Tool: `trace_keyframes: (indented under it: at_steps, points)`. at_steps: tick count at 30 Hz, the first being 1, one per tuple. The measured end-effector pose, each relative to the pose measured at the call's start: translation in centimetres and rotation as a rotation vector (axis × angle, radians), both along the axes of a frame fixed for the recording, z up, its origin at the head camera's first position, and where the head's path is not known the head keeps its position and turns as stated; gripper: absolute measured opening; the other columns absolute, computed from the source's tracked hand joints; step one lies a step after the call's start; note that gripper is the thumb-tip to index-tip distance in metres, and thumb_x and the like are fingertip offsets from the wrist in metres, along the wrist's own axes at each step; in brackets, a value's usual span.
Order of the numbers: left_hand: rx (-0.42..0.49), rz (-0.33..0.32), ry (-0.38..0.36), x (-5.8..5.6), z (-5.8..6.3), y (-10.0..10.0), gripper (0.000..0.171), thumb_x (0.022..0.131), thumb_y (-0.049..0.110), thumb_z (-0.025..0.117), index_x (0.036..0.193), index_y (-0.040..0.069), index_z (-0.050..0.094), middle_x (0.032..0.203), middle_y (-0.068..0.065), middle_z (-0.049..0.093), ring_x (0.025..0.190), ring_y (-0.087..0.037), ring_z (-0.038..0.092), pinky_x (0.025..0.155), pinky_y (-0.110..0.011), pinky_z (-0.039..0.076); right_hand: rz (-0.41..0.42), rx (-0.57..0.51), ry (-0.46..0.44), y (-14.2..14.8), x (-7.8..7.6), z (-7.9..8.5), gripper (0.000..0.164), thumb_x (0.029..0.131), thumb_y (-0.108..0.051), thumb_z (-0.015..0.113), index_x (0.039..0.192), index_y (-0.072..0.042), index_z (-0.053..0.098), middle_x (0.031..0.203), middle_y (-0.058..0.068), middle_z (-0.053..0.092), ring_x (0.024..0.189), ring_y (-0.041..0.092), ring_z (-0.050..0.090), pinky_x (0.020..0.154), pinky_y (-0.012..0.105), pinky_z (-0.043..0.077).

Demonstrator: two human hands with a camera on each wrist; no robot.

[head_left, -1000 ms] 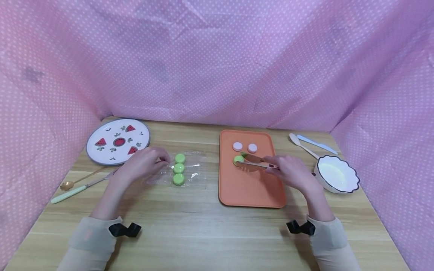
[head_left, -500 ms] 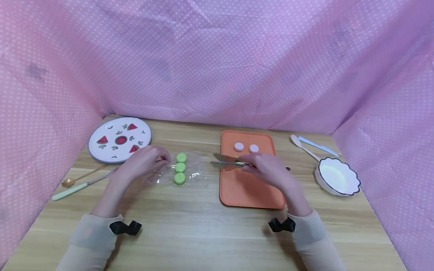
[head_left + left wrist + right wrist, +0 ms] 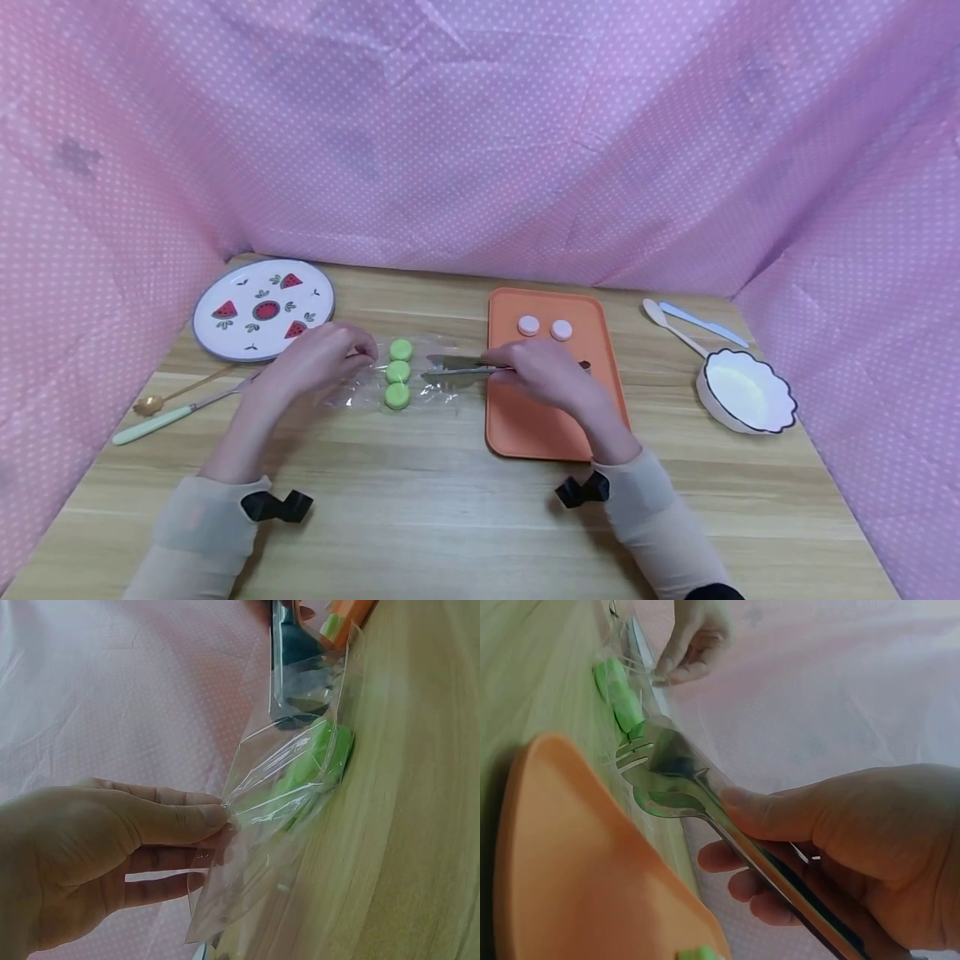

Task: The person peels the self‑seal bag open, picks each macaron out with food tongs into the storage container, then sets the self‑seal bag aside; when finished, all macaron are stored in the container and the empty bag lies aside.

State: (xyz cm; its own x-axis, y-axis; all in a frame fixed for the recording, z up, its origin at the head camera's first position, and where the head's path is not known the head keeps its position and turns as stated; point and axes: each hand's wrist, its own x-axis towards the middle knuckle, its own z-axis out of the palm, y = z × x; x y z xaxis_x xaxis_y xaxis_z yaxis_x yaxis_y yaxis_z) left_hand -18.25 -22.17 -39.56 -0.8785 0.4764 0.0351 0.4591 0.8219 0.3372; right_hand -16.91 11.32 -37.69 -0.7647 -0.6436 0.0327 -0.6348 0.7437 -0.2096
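three green macarons (image 3: 399, 372) sit in a row on the wooden table (image 3: 420, 500), seemingly inside a clear bag (image 3: 255, 761). the person's left hand (image 3: 318, 358) pinches the bag's edge; the right hand (image 3: 543, 372) grips tongs (image 3: 757, 859), their tips apart just beside the row. a taut bag mouth and a light, level squeeze should prevent crushing. farther right, two pink macarons (image 3: 528, 326) rest on an orange tray (image 3: 528, 433).
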Motion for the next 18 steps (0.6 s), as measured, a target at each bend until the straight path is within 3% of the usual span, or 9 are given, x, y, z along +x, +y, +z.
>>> trace_keyframes:
  at_steps: [5,13,18]
  points:
    - [0.002,0.005,-0.003,0.0,-0.1,0.0,0.006,0.084,0.018,0.069,0.086,0.024,0.071,0.086,0.010,0.069,0.085,-0.009,0.062,0.078,-0.035,0.052,0.025,0.006,-0.022,-1.4,-0.4,-0.3,0.016,0.087,-0.033,0.066,0.081,-0.026,0.053,0.070,-0.014,0.050,0.062,0.005,0.044,0.049,0.022,0.033]
    - [0.013,0.001,-0.002,0.0,-0.3,0.1,0.006,0.085,0.018,0.069,0.087,0.023,0.071,0.085,0.010,0.069,0.084,-0.009,0.062,0.077,-0.035,0.053,0.046,0.001,-0.021,-2.6,-0.6,-0.6,0.019,0.088,-0.030,0.065,0.078,-0.026,0.049,0.061,-0.011,0.036,0.056,0.007,0.036,0.048,0.022,0.029]
    - [0.009,0.003,-0.007,0.0,-0.2,0.1,0.006,0.085,0.018,0.069,0.086,0.023,0.071,0.085,0.010,0.069,0.084,-0.009,0.062,0.077,-0.035,0.053,0.056,0.002,-0.009,-2.9,-0.7,-0.7,0.017,0.088,-0.031,0.065,0.080,-0.025,0.050,0.061,-0.011,0.036,0.056,0.007,0.038,0.050,0.023,0.032]
